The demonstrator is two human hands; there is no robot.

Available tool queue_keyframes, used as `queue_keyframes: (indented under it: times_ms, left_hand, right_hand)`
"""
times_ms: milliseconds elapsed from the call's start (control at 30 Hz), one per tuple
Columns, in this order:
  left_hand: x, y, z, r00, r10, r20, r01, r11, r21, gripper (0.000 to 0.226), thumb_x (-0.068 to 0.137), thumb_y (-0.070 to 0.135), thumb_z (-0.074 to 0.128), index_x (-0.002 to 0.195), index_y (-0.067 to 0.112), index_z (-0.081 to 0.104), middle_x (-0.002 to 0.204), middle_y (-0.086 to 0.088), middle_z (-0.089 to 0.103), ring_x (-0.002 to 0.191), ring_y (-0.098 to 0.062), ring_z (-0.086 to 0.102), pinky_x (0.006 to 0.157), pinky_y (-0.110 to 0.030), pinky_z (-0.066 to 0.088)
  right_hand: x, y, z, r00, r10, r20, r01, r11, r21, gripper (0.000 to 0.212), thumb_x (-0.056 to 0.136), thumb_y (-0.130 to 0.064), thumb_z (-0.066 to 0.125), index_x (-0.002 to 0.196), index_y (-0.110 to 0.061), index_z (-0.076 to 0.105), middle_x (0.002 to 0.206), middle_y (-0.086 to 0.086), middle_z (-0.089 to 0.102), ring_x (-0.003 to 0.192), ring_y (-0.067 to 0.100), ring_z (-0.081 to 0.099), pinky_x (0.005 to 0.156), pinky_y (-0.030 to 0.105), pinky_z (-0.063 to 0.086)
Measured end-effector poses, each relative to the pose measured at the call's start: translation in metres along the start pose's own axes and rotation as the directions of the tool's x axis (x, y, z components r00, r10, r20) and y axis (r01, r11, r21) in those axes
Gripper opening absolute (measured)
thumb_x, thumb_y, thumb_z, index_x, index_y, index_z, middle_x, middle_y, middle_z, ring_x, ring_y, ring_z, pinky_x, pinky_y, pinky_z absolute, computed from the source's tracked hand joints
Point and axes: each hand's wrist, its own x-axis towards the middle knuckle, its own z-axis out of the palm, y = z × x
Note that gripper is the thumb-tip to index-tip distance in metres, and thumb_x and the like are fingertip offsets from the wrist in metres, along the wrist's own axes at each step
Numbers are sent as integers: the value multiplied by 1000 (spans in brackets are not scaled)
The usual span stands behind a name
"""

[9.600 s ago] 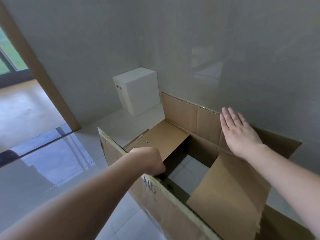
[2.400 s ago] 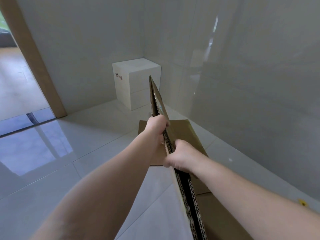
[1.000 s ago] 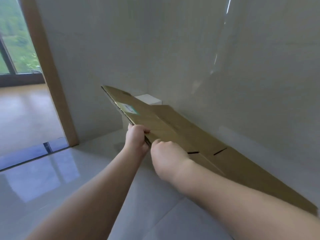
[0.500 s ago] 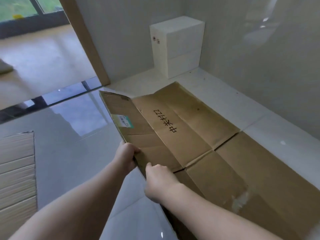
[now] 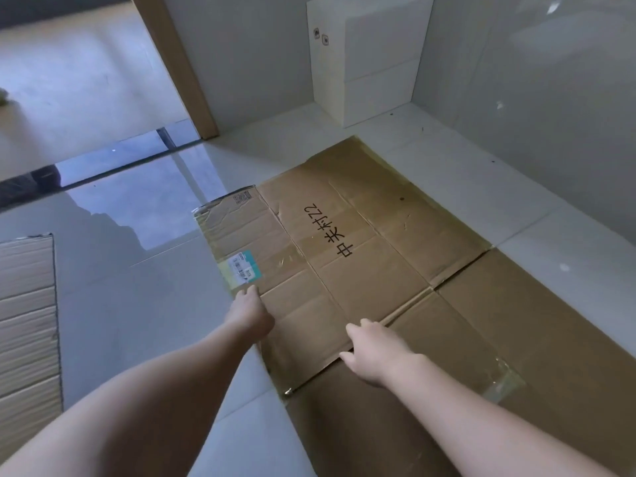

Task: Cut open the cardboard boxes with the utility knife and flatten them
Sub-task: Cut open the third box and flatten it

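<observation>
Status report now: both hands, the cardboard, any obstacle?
Left hand on the near-left edge of the flattened box, grip unclear. Right hand pressing the near flap, fingers loose. Box flat on the floor. Nothing in the way; no knife in view.

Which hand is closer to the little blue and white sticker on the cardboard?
Left. The left hand lies just below the blue and white sticker; the right hand is farther right.

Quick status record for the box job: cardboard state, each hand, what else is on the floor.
cardboard: flattened box lying flat on the tiled floor
left hand: at its left edge
right hand: at a flap edge, fingers curled
knife: not in view
others: white box in corner; another flattened cardboard at left
</observation>
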Motion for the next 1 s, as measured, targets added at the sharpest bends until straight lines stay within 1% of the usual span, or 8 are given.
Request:
queue_keyframes:
  times_ms: [133,200,300,433,633,700,800,1000]
  left_hand:
    - [22,37,6,920,391,11,-380,886,268,62,97,32,46,151,16,20,159,-6,17,146,-25,13,119,-41,16]
    - [39,60,17,871,489,44,-474,813,339,67,100,44,34,153,17,6,161,-3,-2,148,-20,-4,119,-37,1]
    - [67,81,45,822,560,108,-554,738,386,70,99,53,22,153,16,-5,159,-1,-15,146,-16,-16,117,-33,-9]
    - [92,78,70,776,626,71,-592,686,424,73,96,57,18,152,18,-8,158,0,-18,145,-14,-19,119,-33,-9]
    - [97,112,64,785,616,64,-576,689,440,76,96,59,18,152,14,-5,159,-4,-16,145,-15,-19,118,-32,-11]
    - [116,150,66,757,649,79,-622,678,391,74,97,57,20,153,14,0,160,-2,-13,146,-14,-16,118,-31,-10]
    - [141,199,72,710,693,126,-677,623,391,72,97,56,20,153,14,1,160,-2,-11,146,-14,-14,119,-32,-8]
    - [156,210,82,683,715,149,-692,568,445,75,95,59,18,153,15,-1,160,0,-10,147,-13,-10,120,-34,-3]
  right_hand:
    - [11,25,23,999,22,-26,-22,1000,9,63,99,-47,36,150,-16,19,160,14,4,148,31,3,118,42,17]
    - [19,36,37,998,11,-57,-12,1000,-26,69,99,-52,27,153,-19,2,159,12,-15,147,29,-13,120,43,2]
    - [30,45,66,993,9,-117,-16,998,-57,78,91,-61,11,153,-16,-4,157,13,-20,145,29,-20,118,44,-9]
    - [41,53,91,973,27,-231,-41,997,-58,78,87,-61,33,143,-9,39,154,17,28,144,33,23,110,50,15]
    - [42,65,79,968,-7,-251,-2,999,-34,77,86,-63,37,139,-9,48,152,15,32,140,30,34,107,46,20]
    - [52,91,57,941,72,-332,-95,994,-54,81,90,-64,28,146,-5,33,155,17,19,143,31,25,112,43,13]
    - [66,134,22,898,284,-337,-305,952,-11,87,90,-66,10,149,-6,-12,155,14,-23,145,25,-19,117,36,-13]
    - [81,152,28,913,367,-179,-370,929,15,89,87,-70,4,147,-10,-22,153,8,-32,142,20,-28,117,39,-15]
